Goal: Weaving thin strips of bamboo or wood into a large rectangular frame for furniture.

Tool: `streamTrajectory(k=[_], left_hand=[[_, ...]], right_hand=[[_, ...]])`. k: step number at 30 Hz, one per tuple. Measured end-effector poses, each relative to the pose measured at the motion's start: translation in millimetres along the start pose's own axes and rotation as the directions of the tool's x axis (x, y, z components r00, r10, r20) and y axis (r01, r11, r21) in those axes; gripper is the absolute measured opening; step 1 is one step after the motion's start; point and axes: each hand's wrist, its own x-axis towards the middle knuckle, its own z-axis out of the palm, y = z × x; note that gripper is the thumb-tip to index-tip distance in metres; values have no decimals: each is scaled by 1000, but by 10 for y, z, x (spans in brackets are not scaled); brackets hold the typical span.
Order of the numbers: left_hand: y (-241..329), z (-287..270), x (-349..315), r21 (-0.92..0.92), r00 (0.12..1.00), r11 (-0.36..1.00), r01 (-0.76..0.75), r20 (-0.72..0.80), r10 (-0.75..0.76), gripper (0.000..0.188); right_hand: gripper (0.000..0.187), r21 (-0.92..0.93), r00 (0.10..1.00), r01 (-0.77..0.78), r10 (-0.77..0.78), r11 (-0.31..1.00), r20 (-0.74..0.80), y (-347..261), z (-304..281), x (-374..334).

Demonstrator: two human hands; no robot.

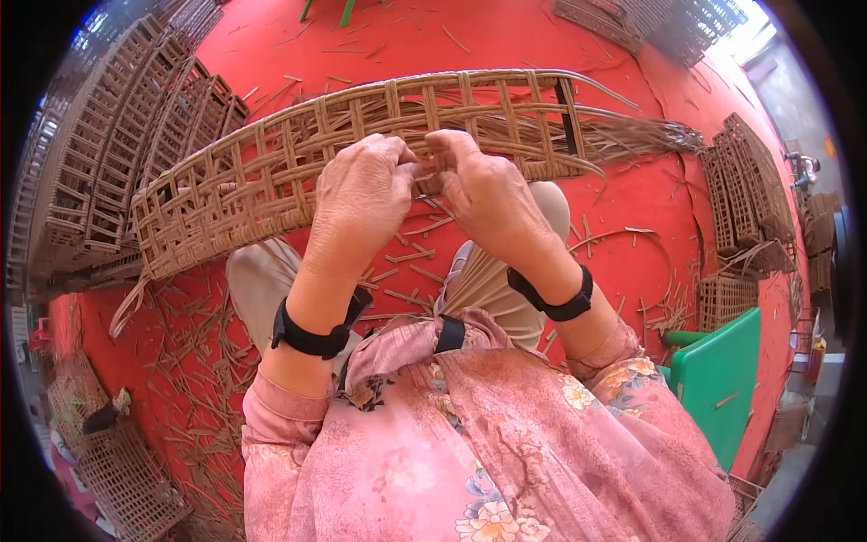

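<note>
A long, curved, open-weave wicker panel (262,181) of tan strips lies across my knees, its left end lower than its right. Over its middle, my left hand (366,185) is closed, thumb and fingers pinched at the lattice. Close beside it, my right hand (488,190) is also closed, fingertips almost meeting the left ones. Between the fingertips a short bit of cane strip (430,181) shows, partly hidden by the fingers. Loose strip ends stick out past the panel's right end, where a dark crossbar (570,117) shows.
A bundle of long strips (650,133) lies behind the panel. Stacked wicker panels (99,135) stand at the left, with more panels (745,185) at the right. Cut scraps (203,379) litter the red floor covering (397,41). A green plastic stool (718,388) is by my right side.
</note>
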Motion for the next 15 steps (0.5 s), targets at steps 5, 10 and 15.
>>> streamTrajectory(k=[5, 10, 15], left_hand=[[95, 126, -7, -6, 1000, 1000, -8, 26, 9, 16], [370, 41, 4, 110, 954, 979, -174, -227, 195, 16], [293, 290, 47, -289, 968, 929, -232, 23, 249, 15]], right_hand=[[22, 113, 970, -26, 53, 993, -239, -31, -30, -119], [19, 408, 901, -111, 264, 906, -343, -17, -413, -391], [17, 398, 911, -139, 274, 907, -307, 32, -421, -461]])
